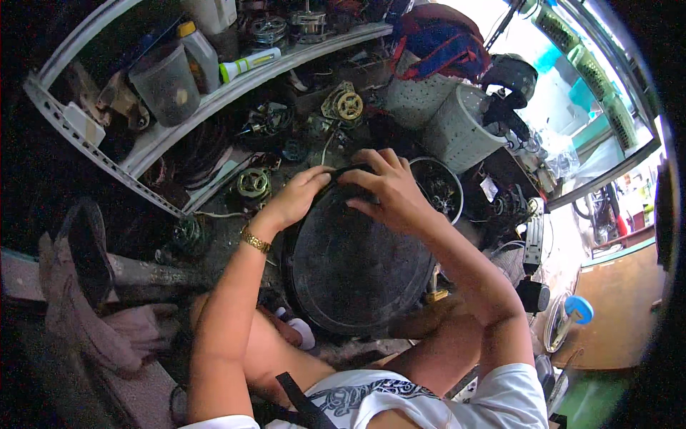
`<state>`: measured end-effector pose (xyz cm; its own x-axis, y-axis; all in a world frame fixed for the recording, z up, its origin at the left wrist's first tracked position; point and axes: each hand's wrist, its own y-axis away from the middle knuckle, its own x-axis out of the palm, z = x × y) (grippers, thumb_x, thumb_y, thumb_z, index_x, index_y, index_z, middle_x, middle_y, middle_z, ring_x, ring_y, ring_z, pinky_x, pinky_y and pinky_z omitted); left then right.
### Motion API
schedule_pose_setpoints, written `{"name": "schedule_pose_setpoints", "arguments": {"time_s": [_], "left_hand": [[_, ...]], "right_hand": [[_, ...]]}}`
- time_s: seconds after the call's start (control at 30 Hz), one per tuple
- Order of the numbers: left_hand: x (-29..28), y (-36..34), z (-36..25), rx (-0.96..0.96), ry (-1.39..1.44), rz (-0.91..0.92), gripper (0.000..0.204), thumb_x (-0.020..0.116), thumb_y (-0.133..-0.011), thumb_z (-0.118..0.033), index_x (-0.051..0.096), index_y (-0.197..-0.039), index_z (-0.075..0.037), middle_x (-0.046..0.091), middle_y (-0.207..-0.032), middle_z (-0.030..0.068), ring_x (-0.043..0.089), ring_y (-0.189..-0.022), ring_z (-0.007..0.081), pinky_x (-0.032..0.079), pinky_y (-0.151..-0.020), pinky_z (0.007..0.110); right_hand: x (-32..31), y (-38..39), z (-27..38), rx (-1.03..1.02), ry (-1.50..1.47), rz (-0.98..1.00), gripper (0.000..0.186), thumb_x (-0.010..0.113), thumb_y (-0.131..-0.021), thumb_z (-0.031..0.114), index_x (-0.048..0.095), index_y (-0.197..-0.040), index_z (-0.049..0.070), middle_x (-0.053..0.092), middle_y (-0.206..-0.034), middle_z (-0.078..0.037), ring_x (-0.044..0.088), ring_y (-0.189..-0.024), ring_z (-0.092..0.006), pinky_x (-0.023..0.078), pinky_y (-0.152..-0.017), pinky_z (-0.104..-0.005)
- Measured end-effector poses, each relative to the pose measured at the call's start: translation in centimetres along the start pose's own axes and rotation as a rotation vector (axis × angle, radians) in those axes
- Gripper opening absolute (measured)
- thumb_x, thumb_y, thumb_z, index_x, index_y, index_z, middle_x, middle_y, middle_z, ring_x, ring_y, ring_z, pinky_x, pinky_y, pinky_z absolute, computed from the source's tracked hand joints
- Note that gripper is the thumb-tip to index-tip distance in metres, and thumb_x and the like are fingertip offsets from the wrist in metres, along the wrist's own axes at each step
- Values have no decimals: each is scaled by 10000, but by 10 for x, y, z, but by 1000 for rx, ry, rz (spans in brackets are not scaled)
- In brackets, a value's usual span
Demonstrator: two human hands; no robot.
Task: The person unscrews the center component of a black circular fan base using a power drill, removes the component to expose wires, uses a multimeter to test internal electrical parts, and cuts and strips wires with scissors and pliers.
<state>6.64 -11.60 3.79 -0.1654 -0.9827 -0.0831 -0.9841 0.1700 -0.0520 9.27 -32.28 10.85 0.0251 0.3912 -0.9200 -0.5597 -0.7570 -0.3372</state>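
Observation:
A large round black disc with a raised rim (361, 264) stands in front of me between my legs, its flat face toward me. My left hand (294, 198), with a gold-coloured watch or bracelet on its wrist, pinches the rim at the upper left. Beside it my right hand (389, 187) bends its fingers over the top of the rim, with the thumb on the near side. The fingertips behind the rim are partly hidden. What lies beneath the disc is out of sight.
A metal shelf (300, 61) holds a bottle, a clear bucket (166, 84) and a flashlight (250, 64). Motor parts (343, 106) lie behind the disc. A white perforated bin (464, 129) and a round white-rimmed container (457, 193) stand at the right. A cloth (107, 322) hangs at the left.

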Motion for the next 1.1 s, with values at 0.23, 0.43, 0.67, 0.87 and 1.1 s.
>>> {"name": "schedule_pose_setpoints", "arguments": {"time_s": [0.23,0.43,0.67,0.87,1.1], "left_hand": [[6,0,-15,-30,-73,-66,287,450,-951,-178,559,-1125,23,607,-1047,58,531,-973,115,402,-894,264],[6,-1,-6,-3,-344,-103,298,469,-943,-208,582,-1112,9,615,-1019,54,530,-968,124,403,-888,277],[-54,13,-14,-171,-417,-259,430,484,-947,-329,557,-1218,-4,577,-1219,74,491,-1163,157,336,-1004,283],[-72,21,-12,-214,-248,-366,467,504,-933,-361,559,-1208,12,582,-1207,72,517,-1103,149,358,-976,286],[-63,16,-18,-191,-228,-346,510,520,-921,-398,568,-1186,35,603,-1166,78,536,-1062,148,374,-952,276]], "right_hand": [[0,1,-5,-53,46,-4,412,736,-691,314,600,-1044,150,476,-1109,-116,428,-1042,-331,379,-857,-481],[-24,-14,-25,-183,-164,237,493,757,-672,382,560,-993,63,532,-1025,-149,483,-991,-363,431,-789,-468],[-130,7,-124,335,-587,-189,442,678,-809,174,553,-1214,49,606,-1144,-84,566,-1041,-185,443,-911,-318],[-62,109,-284,965,-1262,-593,400,581,-878,194,498,-1230,25,595,-1130,-101,578,-1018,-242,485,-839,-415],[104,204,-338,1514,-1392,-1023,162,480,-886,144,530,-1025,78,588,-950,-123,559,-889,-333,480,-764,-491]]}}
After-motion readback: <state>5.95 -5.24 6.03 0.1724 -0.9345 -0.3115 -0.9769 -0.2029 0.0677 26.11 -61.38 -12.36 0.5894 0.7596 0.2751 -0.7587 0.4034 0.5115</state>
